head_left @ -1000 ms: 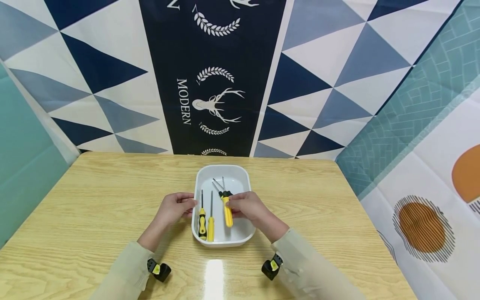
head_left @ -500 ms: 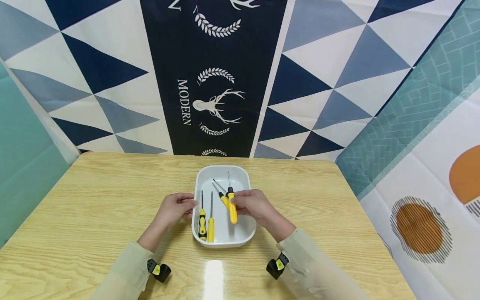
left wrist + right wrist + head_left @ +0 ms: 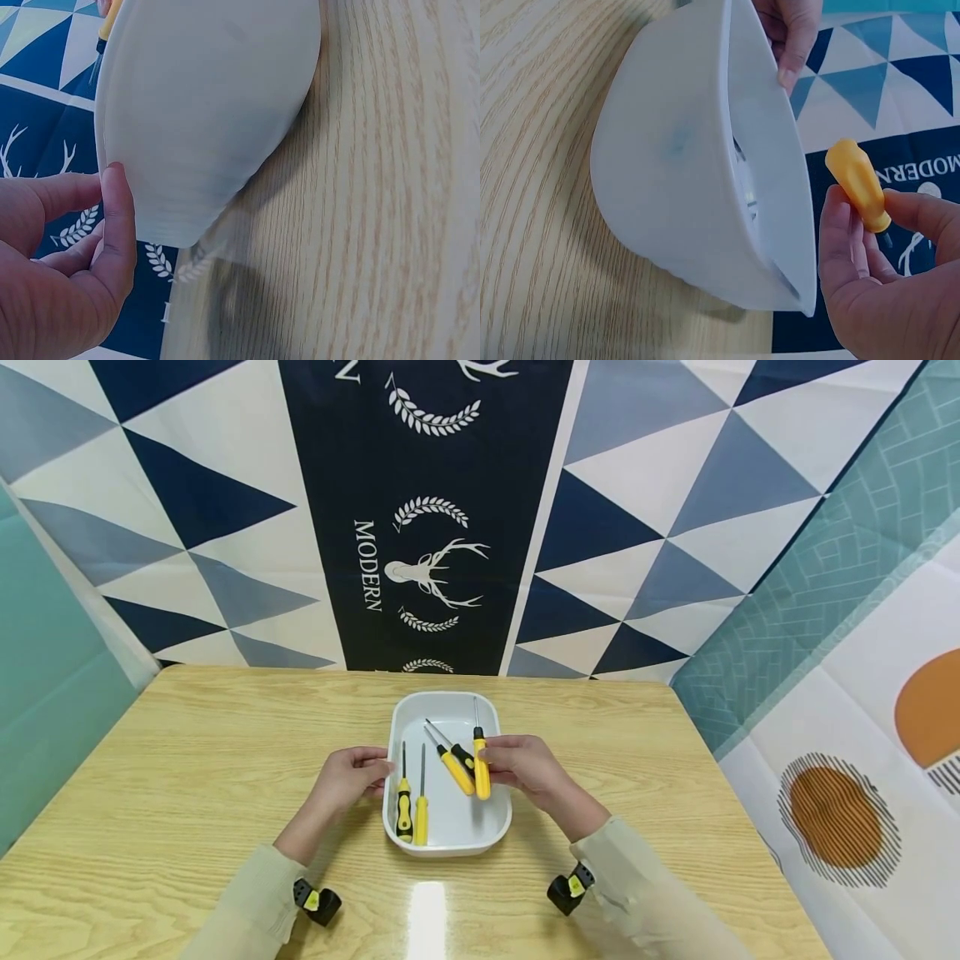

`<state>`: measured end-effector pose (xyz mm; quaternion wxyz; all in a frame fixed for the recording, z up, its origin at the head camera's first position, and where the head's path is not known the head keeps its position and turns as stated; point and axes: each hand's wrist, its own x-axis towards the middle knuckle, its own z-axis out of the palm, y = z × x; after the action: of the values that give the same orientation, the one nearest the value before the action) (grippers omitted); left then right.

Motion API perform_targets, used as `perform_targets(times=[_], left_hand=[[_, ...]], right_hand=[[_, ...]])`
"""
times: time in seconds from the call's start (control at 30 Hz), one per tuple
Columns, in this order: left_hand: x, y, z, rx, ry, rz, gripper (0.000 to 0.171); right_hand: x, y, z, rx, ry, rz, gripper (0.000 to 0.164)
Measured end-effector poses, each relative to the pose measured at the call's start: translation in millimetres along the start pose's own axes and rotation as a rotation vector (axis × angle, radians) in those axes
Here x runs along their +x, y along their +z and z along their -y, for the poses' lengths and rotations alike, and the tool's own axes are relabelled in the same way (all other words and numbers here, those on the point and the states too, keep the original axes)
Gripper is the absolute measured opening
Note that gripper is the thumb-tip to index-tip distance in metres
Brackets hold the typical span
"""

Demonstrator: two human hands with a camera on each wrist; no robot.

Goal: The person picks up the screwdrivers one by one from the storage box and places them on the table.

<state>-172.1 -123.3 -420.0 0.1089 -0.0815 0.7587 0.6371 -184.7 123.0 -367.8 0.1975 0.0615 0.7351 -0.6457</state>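
Observation:
A white tray [image 3: 457,850] holds several screwdrivers. My left hand [image 3: 347,777] pinches its left rim; in the left wrist view my thumb lies against the outer wall. My right hand [image 3: 528,767] grips a screwdriver with a smooth yellow handle [image 3: 482,770] above the tray's right side, shaft pointing to the far side. Below it, a yellow-handled screwdriver [image 3: 455,772] lies slanted over a black-handled screwdriver [image 3: 461,755], whose end is partly hidden. Along the tray's left side lie a black-and-yellow screwdriver [image 3: 404,810] and a slim yellow screwdriver [image 3: 422,818].
The tray stands on a wood-grain table [image 3: 247,735] towards its far edge. Behind the table hangs a patterned cloth [image 3: 435,568] with triangles and a deer head. A camera is strapped to each wrist.
My right hand has moved right with the screwdriver, drawing it away from the slanted yellow-handled and black-handled ones, which now show more. My left hand and the tray have stayed in place.

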Motion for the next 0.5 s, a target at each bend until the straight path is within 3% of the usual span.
perform_targets(times=[0.5], left_hand=[[-0.5, -0.2, -1.0, -0.012, -0.008, 0.007, 0.037]], right_hand=[[-2.8, -11.0, -2.1, 0.006, -0.015, 0.015, 0.038]])
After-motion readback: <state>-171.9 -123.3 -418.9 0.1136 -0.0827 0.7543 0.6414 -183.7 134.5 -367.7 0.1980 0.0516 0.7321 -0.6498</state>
